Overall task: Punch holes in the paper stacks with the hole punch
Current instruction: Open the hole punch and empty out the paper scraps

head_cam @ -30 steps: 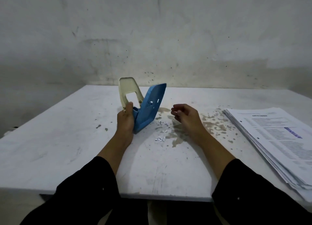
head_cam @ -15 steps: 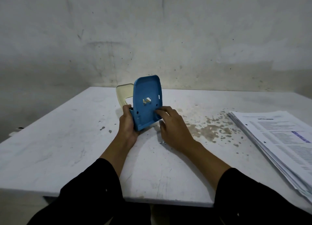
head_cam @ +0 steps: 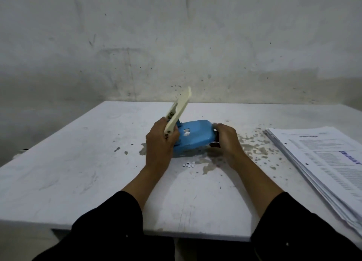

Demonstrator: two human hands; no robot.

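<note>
The hole punch lies near the middle of the white table, its blue base turned up and tilted, its cream handle sticking up to the left. My left hand grips the punch at the hinge end by the handle. At the blue base's right end, the fingers of my right hand curl round it. A thick stack of printed paper lies at the table's right edge, with punched holes along its left margin. Small white paper dots lie in front of the punch.
Brownish stains speckle the table between the punch and the paper stack. A worn grey wall rises behind the table. The table's near edge runs just above my black sleeves.
The punch has swung from standing upright to lying with its blue base face up. My right hand moved from the base's face to its right end. Left hand keeps its grip.
</note>
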